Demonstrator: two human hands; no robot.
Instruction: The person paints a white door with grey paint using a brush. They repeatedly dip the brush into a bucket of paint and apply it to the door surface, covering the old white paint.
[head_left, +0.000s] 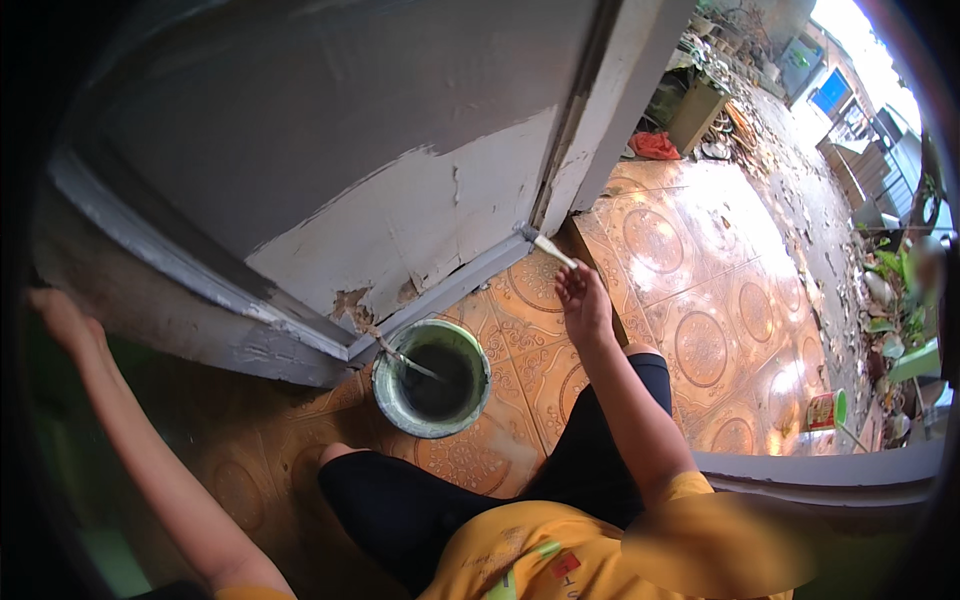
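My right hand (585, 304) grips the pale handle of a paintbrush (551, 246). The grey bristles touch the narrow strip along the bottom of a door (322, 127), near its right corner. Grey paint coats the door's upper part; the lower band (450, 202) is whitish, with flaking spots. At the far left, my left hand (66, 321) is against the door's outer edge, its fingers mostly hidden. Between my knees and the door stands a round bucket (478, 360) of dark grey paint (435, 386), a paint-smeared stick (397, 354) leaning in it.
Patterned orange tiles (465, 457) cover the floor, crossed by a dark threshold (600, 277) right of my hand. A white door frame (600, 135) rises beyond the brush. Outside are a red plastic bag (654, 145), a small tub (825, 411) lying tipped, and plants (892, 262).
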